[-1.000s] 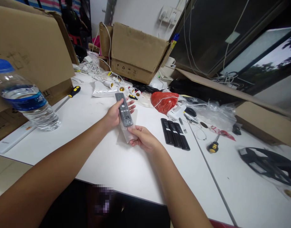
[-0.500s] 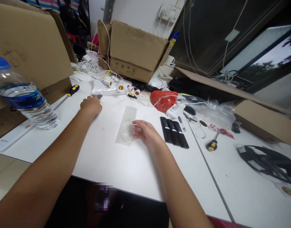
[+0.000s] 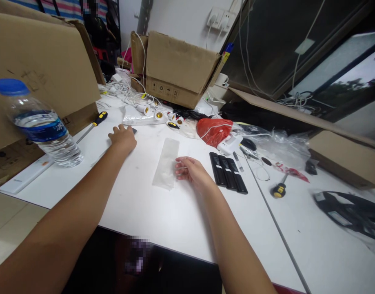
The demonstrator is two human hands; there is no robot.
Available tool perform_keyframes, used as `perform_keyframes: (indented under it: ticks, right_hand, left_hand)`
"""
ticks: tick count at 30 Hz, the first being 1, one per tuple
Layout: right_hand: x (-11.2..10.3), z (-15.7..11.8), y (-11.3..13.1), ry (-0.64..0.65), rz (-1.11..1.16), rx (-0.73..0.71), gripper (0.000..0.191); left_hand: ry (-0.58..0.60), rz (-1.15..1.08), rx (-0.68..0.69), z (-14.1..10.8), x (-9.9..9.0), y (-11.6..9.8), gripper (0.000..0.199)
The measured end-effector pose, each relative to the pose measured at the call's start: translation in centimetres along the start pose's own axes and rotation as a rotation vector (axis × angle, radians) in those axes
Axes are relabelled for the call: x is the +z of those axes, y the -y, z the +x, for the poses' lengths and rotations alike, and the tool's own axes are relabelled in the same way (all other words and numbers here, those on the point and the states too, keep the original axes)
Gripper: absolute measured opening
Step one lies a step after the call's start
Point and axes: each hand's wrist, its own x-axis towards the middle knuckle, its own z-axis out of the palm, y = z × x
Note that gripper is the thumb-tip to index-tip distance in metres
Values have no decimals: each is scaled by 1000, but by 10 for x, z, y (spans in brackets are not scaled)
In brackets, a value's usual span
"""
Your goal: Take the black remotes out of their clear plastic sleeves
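On the white table my left hand reaches forward, palm down, its fingers spread. A small dark object peeks out beside its fingertips; most of it is hidden, so its kind is unclear. My right hand rests on its side with loosely curled fingers and nothing visible in them. Its fingertips are at the right edge of a flat translucent plastic sleeve, which lies between my two hands. To the right of that hand, three black bar-shaped pieces with white bands lie side by side.
A water bottle and a screwdriver stand and lie at left, by a large cardboard box. Bulb sockets, a red bag and another box fill the back. A stubby screwdriver lies right.
The fingers of my left hand have spread and lifted a little near the dark object. My right hand stays by the sleeve. The whole view has shifted slightly.
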Motion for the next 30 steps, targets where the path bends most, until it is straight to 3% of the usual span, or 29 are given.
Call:
perform_keyframes:
  ticks: [7,12,18,20,24,27,30]
  right_hand:
    - [-1,-2,4,-74,-55,-44,14]
    - [-1,-4,9,-132,-62,-25,11]
    - [-2,1,6,-149,-121,-30,14]
    - [-5,3,3,-232,-323,-115,18]
    - [-19,5,-4,-680,-1111,-357,31]
    - [-37,7,-9,-878,-1426,-188,42]
    - [-54,10,-11,-848,-1500,-20,42]
  left_hand:
    - [-84,144,57,-10,-2,-5,41]
    - [-85,-39,283,-30,20,-15,28]
    - [-107,-173,231,-22,18,-11,23]
    - [-105,-185,323,-21,16,-14,21]
    - [7,-40,633,-39,28,-29,23]
    - [148,36,807,-60,41,-39,22]
    - [250,14,860,-72,46,-45,20]
